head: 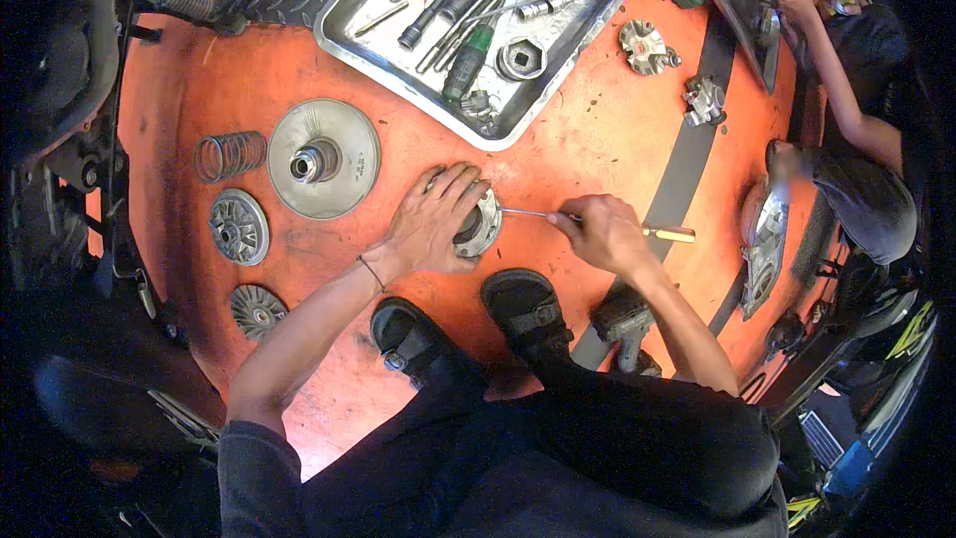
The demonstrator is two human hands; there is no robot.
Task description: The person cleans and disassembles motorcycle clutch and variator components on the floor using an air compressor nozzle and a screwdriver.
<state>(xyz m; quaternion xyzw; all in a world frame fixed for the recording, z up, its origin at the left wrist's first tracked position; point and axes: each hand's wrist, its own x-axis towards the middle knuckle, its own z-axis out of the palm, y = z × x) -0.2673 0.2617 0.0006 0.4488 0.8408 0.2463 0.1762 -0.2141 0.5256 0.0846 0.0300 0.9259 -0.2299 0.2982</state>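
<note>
My left hand (437, 220) holds down a round metal part with a flanged rim (488, 228) on the orange floor, fingers spread over its top. Much of that part is hidden under the palm and fingers. My right hand (609, 233) grips a slim screwdriver-like tool (525, 212), whose yellow end sticks out behind the fist. Its thin shaft points left, with the tip at the part's right edge; whether it touches is hard to tell. Left of my left hand lies a pulley face (325, 131) with a central hub, beside a coil spring (230, 157).
A metal tray (508, 143) holds sockets, bars and a green-handled tool. At left lie a round ribbed part (239, 228) and a finned disc (258, 312). At right are small metal parts (644, 48), a power drill (627, 325) and another person's arm (836, 82).
</note>
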